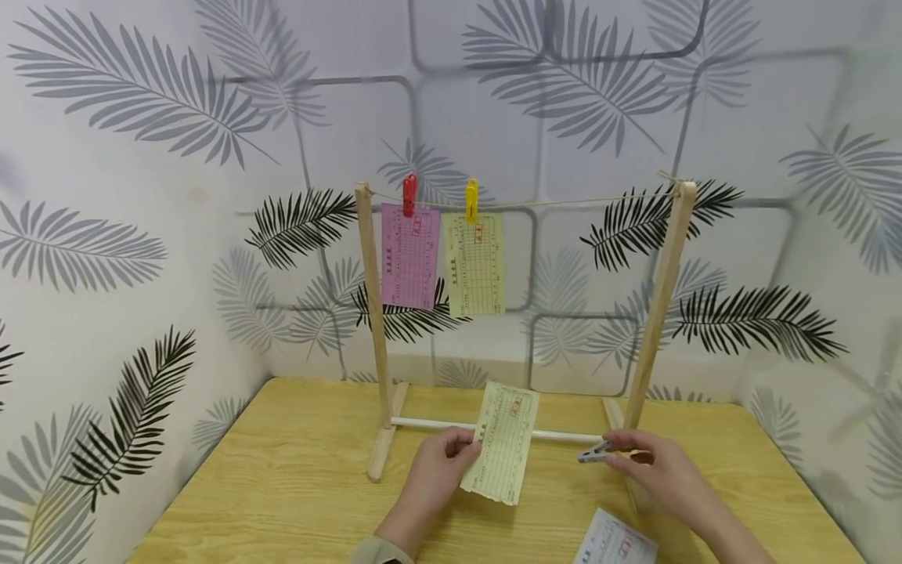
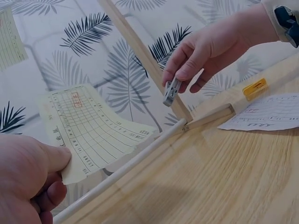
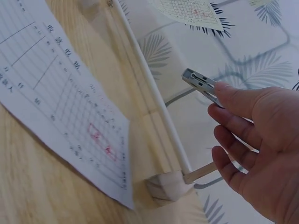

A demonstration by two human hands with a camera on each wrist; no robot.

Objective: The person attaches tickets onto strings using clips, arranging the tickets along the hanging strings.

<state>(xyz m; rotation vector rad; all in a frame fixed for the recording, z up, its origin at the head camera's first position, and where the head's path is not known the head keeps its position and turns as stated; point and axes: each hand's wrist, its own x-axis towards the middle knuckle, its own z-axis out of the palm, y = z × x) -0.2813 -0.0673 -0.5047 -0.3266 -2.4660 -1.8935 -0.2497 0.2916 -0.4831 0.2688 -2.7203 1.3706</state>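
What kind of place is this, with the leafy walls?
Probably a small staged tabletop booth, not a lived-in room: leaf-patterned wallpaper panels close in a light wooden table, where a miniature wooden drying rack with a string line holds a pink paper slip under a red clothespin.

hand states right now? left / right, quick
Left hand: pinches the pale yellow slip by its edge.
Right hand: pinches the grey clothespin between thumb and fingers.

A pink slip (image 1: pixel 409 257) under a red peg (image 1: pixel 409 195) and a yellow slip (image 1: pixel 474 265) under a yellow peg (image 1: pixel 471 200) hang on the rack's string; a white slip (image 1: pixel 615 542) lies on the bench (image 1: pixel 282 486)
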